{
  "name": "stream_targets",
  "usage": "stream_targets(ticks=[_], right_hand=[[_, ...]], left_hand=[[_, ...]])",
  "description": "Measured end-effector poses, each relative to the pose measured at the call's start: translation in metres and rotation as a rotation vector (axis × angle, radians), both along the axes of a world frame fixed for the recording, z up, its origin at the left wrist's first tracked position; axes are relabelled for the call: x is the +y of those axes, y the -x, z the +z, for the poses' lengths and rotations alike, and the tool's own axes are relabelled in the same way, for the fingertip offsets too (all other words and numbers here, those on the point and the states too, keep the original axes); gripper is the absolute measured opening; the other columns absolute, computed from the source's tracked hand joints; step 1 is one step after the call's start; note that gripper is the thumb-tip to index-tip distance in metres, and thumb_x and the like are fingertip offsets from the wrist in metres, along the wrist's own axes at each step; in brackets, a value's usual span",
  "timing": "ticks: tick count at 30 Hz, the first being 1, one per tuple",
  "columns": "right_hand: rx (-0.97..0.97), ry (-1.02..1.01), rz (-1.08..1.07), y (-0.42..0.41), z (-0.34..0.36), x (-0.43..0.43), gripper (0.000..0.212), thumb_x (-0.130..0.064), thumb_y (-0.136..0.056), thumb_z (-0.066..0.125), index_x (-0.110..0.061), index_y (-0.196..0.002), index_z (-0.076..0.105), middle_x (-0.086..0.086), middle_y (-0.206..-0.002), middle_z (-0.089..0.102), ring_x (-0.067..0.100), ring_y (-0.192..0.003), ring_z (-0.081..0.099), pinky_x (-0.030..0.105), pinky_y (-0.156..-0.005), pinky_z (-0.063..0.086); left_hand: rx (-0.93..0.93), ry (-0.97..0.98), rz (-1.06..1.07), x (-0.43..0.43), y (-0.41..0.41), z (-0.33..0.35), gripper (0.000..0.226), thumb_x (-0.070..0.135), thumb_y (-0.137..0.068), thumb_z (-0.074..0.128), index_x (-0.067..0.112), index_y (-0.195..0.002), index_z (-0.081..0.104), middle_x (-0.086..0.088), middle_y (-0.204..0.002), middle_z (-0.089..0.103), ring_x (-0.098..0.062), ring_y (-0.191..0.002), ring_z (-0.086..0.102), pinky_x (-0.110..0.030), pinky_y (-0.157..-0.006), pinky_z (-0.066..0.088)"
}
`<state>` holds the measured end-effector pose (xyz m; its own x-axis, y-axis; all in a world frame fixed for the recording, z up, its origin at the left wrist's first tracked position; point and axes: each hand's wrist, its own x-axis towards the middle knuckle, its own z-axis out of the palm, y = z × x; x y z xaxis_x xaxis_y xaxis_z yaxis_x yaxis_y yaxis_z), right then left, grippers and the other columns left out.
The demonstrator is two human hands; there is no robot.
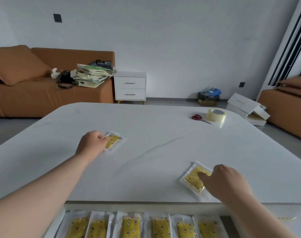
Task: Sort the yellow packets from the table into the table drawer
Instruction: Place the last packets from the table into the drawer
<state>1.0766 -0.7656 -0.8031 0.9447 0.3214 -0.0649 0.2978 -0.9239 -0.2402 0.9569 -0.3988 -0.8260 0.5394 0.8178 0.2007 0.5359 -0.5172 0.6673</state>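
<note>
Two-handed pickup here. Out across the white table [155, 133] with the left hand [92, 143], fingers curled in and pinching the near-left edge of the far packet [113, 141], flat on the top toward the middle. Down on the near packet [193, 181] with the right hand [227, 182], close to the front edge, one fingertip laid on the yellow face. Blurred, so cannot tell whether pinching or only pressing. Directly below, the open drawer [163, 207], already holding a neat row of six packets [131, 226] side by side.

Best bet, by the look of it: drag each packet by its clear plastic margin until a fingertip gets under, then lift. Slick wrap on a smooth top, so more likely to skate than to rise. Near one home first, being just above the drawer. Then both laid parallel to the row, same way up. Nothing to fear from the red-handled scissors [199, 118] and the roll of clear tape [216, 115], well apart at the far right.

Print on the packets: yellow panel, small dark round motifs, perhaps a reddish line on one in the drawer. Too small to read, and no brand legible.
</note>
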Motion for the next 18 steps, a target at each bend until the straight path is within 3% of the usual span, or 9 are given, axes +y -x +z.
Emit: stream_targets(ticks=[2,3,4,6,8,10,12,14,18], right_hand=[[0.052,0.085,0.066,-0.003,-0.011,0.008,0.042,-0.057,-0.088,0.052,-0.017,-0.074,0.047,-0.003,-0.080,0.055,0.020,-0.081,0.055,0.028,-0.064,0.040],[0.060,0.100,0.098,-0.006,-0.019,0.011,0.040,-0.058,-0.087,0.052,-0.018,-0.079,0.050,-0.001,-0.087,0.057,0.021,-0.088,0.057,0.028,-0.069,0.042],[0.054,0.104,0.127,-0.008,-0.025,0.012,0.039,-0.058,-0.086,0.052,-0.019,-0.087,0.055,0.000,-0.096,0.059,0.022,-0.095,0.058,0.028,-0.074,0.044],[0.044,0.070,0.150,-0.010,-0.033,0.013,0.040,-0.056,-0.085,0.054,-0.023,-0.106,0.062,-0.003,-0.110,0.058,0.021,-0.107,0.057,0.029,-0.084,0.046],[0.055,0.002,0.167,-0.012,-0.035,0.012,0.044,-0.049,-0.086,0.057,-0.029,-0.126,0.058,-0.007,-0.126,0.056,0.019,-0.119,0.052,0.029,-0.096,0.044],[0.071,-0.095,0.167,-0.014,-0.035,0.012,0.053,-0.041,-0.088,0.060,-0.029,-0.138,0.049,-0.007,-0.140,0.051,0.018,-0.128,0.048,0.029,-0.104,0.038],[0.049,-0.151,0.104,-0.018,-0.038,0.015,0.054,-0.044,-0.089,0.059,-0.025,-0.139,0.049,-0.003,-0.141,0.052,0.020,-0.129,0.047,0.030,-0.105,0.036],[0.020,-0.108,0.044,-0.021,-0.042,0.019,0.052,-0.056,-0.088,0.055,-0.020,-0.125,0.054,0.002,-0.128,0.057,0.024,-0.121,0.049,0.033,-0.099,0.039],[-0.002,0.035,0.007,-0.024,-0.043,0.027,0.062,-0.077,-0.075,0.053,-0.020,-0.097,0.050,0.000,-0.097,0.051,0.023,-0.102,0.049,0.030,-0.086,0.039]], left_hand=[[0.043,-0.032,0.005,0.015,-0.016,-0.006,0.023,0.029,-0.084,0.062,0.018,-0.067,0.053,-0.010,-0.069,0.054,-0.031,-0.072,0.053,-0.034,-0.060,0.038],[0.071,-0.020,0.007,0.020,-0.023,-0.010,0.017,0.033,-0.085,0.064,0.018,-0.078,0.059,-0.010,-0.082,0.059,-0.031,-0.084,0.057,-0.035,-0.067,0.041],[0.097,-0.006,0.018,0.026,-0.030,-0.014,0.026,0.037,-0.086,0.064,0.016,-0.100,0.065,-0.010,-0.104,0.063,-0.032,-0.103,0.058,-0.036,-0.079,0.044],[0.124,0.048,0.042,0.035,-0.037,-0.018,0.062,0.043,-0.086,0.066,0.010,-0.136,0.050,-0.010,-0.140,0.051,-0.032,-0.129,0.046,-0.037,-0.100,0.040],[0.094,0.113,0.036,0.044,-0.041,-0.022,0.076,0.045,-0.084,0.068,0.009,-0.144,0.039,-0.011,-0.148,0.043,-0.031,-0.134,0.042,-0.038,-0.105,0.038],[0.167,0.122,0.032,0.052,-0.044,-0.028,0.075,0.046,-0.083,0.070,0.007,-0.140,0.043,-0.011,-0.146,0.045,-0.031,-0.132,0.044,-0.036,-0.102,0.039],[0.312,0.077,0.055,0.056,-0.045,-0.033,0.063,0.053,-0.078,0.072,0.008,-0.120,0.056,-0.011,-0.129,0.057,-0.033,-0.117,0.053,-0.036,-0.091,0.045],[0.415,0.023,0.094,0.056,-0.046,-0.034,0.057,0.061,-0.071,0.072,0.013,-0.098,0.057,-0.008,-0.111,0.061,-0.033,-0.104,0.056,-0.034,-0.081,0.048],[0.412,0.036,0.081,0.059,-0.049,-0.026,0.056,0.060,-0.065,0.079,0.014,-0.084,0.052,-0.008,-0.101,0.061,-0.032,-0.095,0.058,-0.031,-0.073,0.046]])
